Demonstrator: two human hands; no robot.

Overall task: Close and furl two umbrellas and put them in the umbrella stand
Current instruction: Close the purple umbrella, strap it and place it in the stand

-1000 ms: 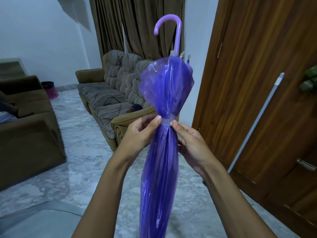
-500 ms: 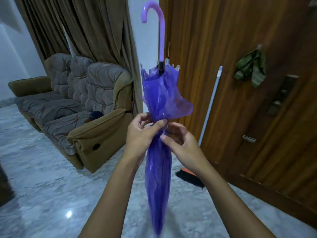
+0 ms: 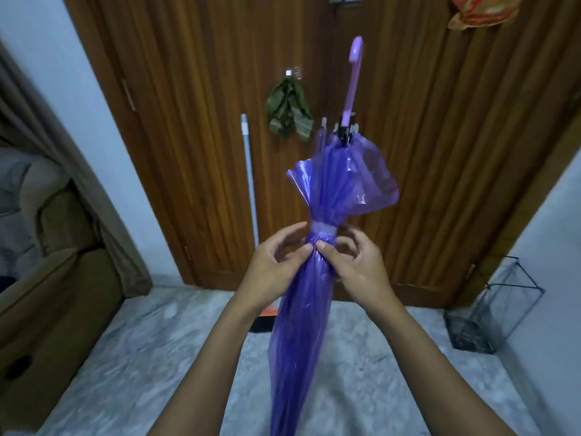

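The umbrella (image 3: 301,297) is standing nearly upright in the middle of the view, handle (image 3: 353,80) uppermost, its lower end running out of the bottom of the frame. Its purple canopy is lying furled tight below a pale strap (image 3: 323,229), while above the strap the plastic is flaring out loose in ruffles.

Both hands are meeting at the umbrella just under the strap. The left hand (image 3: 276,265) is pinching the gathered plastic from the left, thumb and forefinger pressing together on it, so its grip is narrow and holding the canopy. The right hand (image 3: 358,265) is touching the same spot from the right, thumb tip against the plastic beside the left thumb, the other fingers curling behind the umbrella; its grip is likewise closing on the canopy.

The stand (image 3: 490,313), a wire-framed box, is sitting on the floor (image 3: 157,357) at the right, against the wall, well apart from the umbrella. A wooden door (image 3: 195,121) is filling the background, with a pale pole (image 3: 250,171) leaning on it and a green cloth (image 3: 289,111) hanging from a hook.
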